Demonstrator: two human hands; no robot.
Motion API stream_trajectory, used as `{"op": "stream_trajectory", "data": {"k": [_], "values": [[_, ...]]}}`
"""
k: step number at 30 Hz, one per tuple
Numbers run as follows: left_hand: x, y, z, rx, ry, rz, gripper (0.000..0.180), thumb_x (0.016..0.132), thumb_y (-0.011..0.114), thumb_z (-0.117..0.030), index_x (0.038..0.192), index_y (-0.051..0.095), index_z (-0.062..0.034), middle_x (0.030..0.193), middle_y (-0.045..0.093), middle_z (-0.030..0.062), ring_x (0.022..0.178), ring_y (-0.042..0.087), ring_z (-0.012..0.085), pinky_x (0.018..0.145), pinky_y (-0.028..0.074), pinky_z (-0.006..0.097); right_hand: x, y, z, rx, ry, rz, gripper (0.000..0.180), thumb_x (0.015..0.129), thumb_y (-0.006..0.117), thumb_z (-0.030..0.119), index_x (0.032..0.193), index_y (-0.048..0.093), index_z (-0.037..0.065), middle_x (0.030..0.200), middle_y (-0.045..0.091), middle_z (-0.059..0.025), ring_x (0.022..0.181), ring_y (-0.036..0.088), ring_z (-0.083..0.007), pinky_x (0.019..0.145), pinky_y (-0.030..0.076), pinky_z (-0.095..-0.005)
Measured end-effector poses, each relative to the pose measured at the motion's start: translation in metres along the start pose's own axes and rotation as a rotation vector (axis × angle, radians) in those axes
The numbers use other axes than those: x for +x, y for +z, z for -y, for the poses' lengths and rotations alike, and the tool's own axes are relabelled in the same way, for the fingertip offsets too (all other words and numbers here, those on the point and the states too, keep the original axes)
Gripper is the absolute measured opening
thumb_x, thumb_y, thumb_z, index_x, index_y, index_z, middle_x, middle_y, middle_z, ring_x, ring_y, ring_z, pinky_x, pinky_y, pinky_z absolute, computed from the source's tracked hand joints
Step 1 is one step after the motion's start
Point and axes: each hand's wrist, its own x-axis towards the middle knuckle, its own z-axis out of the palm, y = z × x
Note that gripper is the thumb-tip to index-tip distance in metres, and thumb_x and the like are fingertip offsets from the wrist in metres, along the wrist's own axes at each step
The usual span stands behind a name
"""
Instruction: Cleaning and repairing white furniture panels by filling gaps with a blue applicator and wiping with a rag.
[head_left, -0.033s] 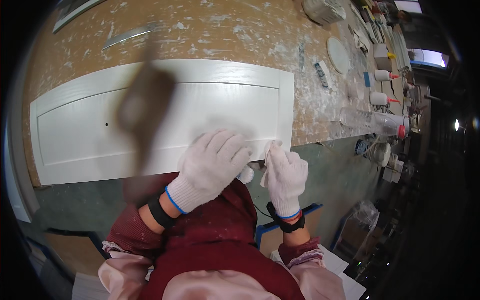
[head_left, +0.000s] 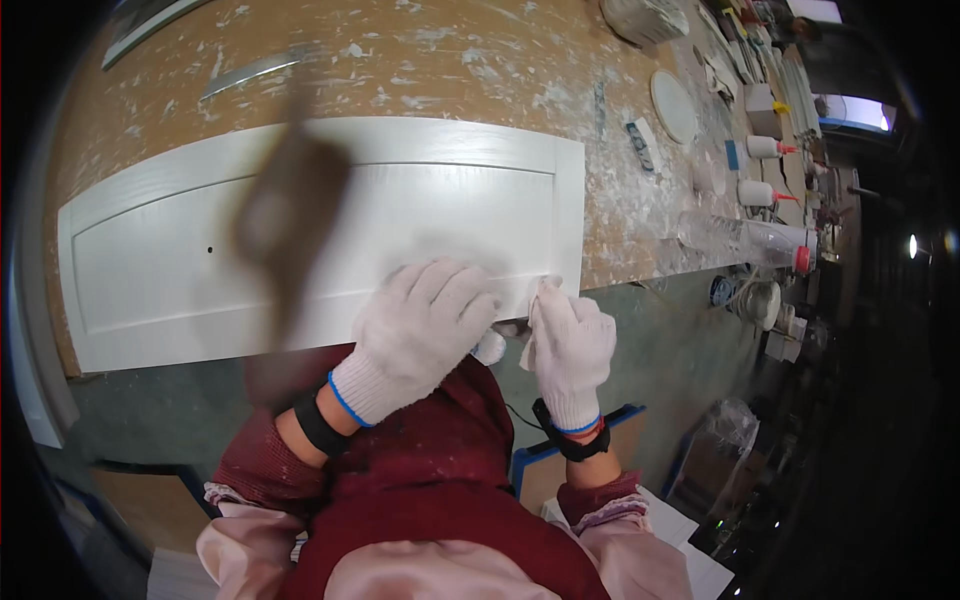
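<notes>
**Gloved hands at the near right corner of a white panel**

Head view only. Lying flat on the paint-spattered wooden bench [head_left: 420, 60]: a long white-painted wooden cabinet door panel [head_left: 330, 230] with a recessed centre field, stretched left to right, its near edge overhanging the bench edge. One small dark hole toward the left end of the panel.

Left hand [head_left: 425, 325] in a white knit glove, spread flat and wide, palm down on the near right part of the panel; probably pressing to steady the board. Right hand [head_left: 568, 345], also white-gloved, curled at the panel's near right corner, fingers closed on a small pale folded piece [head_left: 535, 295], cloth or abrasive paper, hard to tell which; held against the edge, likely for rubbing or wiping there. Black bands on both wrists, dark red sleeves below.

A blurred brown shape [head_left: 285, 225] across the panel's middle, too soft to identify.

Surface and room: bench top brown, heavily flecked with white filler or paint. On the far right: a round white lid [head_left: 673, 105], small white squeeze bottles with red caps [head_left: 765, 147], a clear plastic bottle [head_left: 745, 238] on its side. Grey-green floor [head_left: 660, 350] near and right, cluttered and dark beyond.
</notes>
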Motion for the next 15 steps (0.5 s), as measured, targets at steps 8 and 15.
{"op": "stream_trajectory", "data": {"k": [8,15], "values": [[-0.0017,0.0012,-0.0003,0.014,-0.008,0.0,0.027,0.069,0.067,-0.018,0.095,0.062,-0.0135,0.104,0.063,0.0024,0.104,0.062,0.0232,0.086,0.05,0.037,0.0004,-0.004,0.0027,0.106,0.044,0.03,0.033,0.083,0.068,0.014,0.115,0.065,0.005,0.067,0.054,-0.0059,0.061,0.057,-0.026,0.054,0.04,-0.0403],[0.0,-0.0003,-0.0019,0.052,0.014,0.001,0.029,0.067,0.067,-0.017,0.096,0.062,-0.0137,0.104,0.063,0.0022,0.104,0.062,0.0231,0.085,0.05,0.037,0.0011,-0.0004,0.0025,0.087,0.103,0.0,0.034,0.083,0.068,0.014,0.115,0.066,0.006,0.068,0.057,-0.0069,0.062,0.058,-0.0268,0.055,0.041,-0.0398]]}}
